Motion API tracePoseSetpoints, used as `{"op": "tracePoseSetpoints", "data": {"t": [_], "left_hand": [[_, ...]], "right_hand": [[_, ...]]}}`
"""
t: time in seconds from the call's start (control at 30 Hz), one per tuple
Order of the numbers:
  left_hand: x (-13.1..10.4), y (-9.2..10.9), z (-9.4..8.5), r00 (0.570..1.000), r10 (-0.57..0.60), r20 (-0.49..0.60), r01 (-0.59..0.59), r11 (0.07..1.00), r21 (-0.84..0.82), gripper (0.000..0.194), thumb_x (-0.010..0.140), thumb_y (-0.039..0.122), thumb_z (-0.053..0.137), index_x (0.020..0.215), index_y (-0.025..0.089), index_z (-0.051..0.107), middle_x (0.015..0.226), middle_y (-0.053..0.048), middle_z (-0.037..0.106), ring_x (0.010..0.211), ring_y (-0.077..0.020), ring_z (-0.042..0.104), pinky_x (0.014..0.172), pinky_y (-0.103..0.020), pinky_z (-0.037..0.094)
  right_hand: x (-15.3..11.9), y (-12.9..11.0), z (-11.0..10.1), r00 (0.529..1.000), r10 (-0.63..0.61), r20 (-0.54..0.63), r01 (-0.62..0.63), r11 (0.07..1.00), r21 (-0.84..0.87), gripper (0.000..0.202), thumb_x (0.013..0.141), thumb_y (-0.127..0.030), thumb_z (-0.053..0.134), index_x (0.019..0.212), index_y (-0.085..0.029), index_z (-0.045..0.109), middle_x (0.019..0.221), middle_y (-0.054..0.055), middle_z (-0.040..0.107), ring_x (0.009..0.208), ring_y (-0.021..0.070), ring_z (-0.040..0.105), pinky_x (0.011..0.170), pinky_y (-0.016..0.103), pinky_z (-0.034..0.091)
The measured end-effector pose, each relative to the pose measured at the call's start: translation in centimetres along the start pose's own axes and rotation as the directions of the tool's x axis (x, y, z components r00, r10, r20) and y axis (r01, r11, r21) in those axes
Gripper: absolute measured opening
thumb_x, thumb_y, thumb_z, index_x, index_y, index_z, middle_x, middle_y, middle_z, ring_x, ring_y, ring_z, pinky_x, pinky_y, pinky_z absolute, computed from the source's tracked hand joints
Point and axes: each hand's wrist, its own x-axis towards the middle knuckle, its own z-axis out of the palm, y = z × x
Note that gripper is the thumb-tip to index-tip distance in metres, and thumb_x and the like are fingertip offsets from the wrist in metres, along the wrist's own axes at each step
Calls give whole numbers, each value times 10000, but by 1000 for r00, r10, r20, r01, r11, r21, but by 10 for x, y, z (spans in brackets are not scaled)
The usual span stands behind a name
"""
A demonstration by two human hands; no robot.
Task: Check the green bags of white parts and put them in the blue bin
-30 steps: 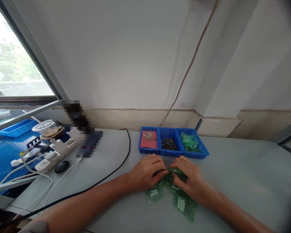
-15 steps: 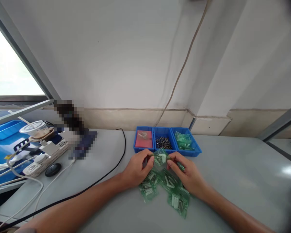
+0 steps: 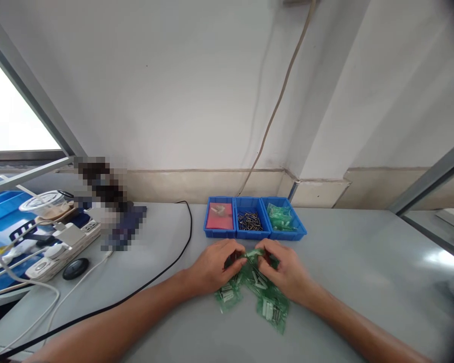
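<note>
Between my two hands is a small green plastic bag (image 3: 254, 253), pinched at its left side by my left hand (image 3: 221, 266) and at its right side by my right hand (image 3: 283, 267). Below it, more green bags with white pieces and metal pins lie on the grey table; one (image 3: 228, 296) is at the lower left and another (image 3: 273, 312) at the lower right. Just beyond my hands stand three joined blue bins: the left bin holds a red sheet (image 3: 219, 217) with a small clear bag, the middle one metal screws (image 3: 249, 221), the right one green bags (image 3: 280, 217).
A black cable (image 3: 151, 279) crosses the table (image 3: 348, 282) on the left. Farther left are a black mouse (image 3: 75, 268), a power strip (image 3: 47, 262), white cords and a lidded cup (image 3: 43, 201). A wall stands behind the bins.
Both hands have moved slightly down and closer together, and the held bag now looks more bunched and tilted. The whole view has shifted a little.
</note>
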Motion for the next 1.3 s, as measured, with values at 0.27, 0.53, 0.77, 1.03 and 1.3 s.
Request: {"op": "tracePoseSetpoints", "data": {"t": [0.27, 0.53, 0.77, 1.03, 1.3], "left_hand": [[-1, -2, 2, 1000, 15, -10, -14, 1000, 21, 180, 1091, 345, 506, 1081, 199, 611, 927, -28, 677, 822, -170, 606, 754, -282, 455], [-1, -2, 2, 998, 61, -15, -61, 997, 37, 184, 1092, 333, 501, 1074, 196, 622, 909, -32, 678, 812, -172, 608, 744, -284, 454], [0, -1, 3, 997, 68, -31, -65, 994, 87, 180, 1082, 320, 508, 1000, 198, 613, 879, -27, 700, 781, -181, 600, 760, -313, 426], [1, -3, 4, 996, 78, -34, -74, 993, 96, 209, 1087, 327, 525, 948, 188, 596, 850, -19, 695, 786, -173, 621, 777, -328, 377], [2, -3, 4, 995, 65, -77, -58, 994, 92, 210, 1087, 332, 537, 951, 189, 609, 870, -21, 710, 796, -175, 620, 781, -331, 388]], "right_hand": [[-2, -4, -2, 1000, -31, -3, 31, 998, 51, 61, 930, -196, 578, 971, -241, 570, 852, -12, 606, 765, 179, 551, 699, 289, 439], [-2, 4, 3, 999, -28, 38, 28, 1000, 2, 73, 902, -164, 572, 912, -235, 558, 833, -9, 600, 775, 189, 546, 698, 297, 419], [-1, 6, 5, 996, -28, 84, 28, 1000, 4, 57, 940, -185, 561, 961, -237, 576, 866, 2, 642, 804, 199, 583, 719, 306, 433], [0, -5, 3, 993, -28, 111, 36, 997, -73, 151, 909, -98, 506, 883, -247, 509, 805, -16, 594, 764, 195, 569, 669, 288, 402], [0, 0, 4, 996, -23, 83, 27, 998, -49, 184, 915, -88, 484, 975, -246, 555, 877, 5, 643, 800, 205, 607, 711, 303, 444]]}}
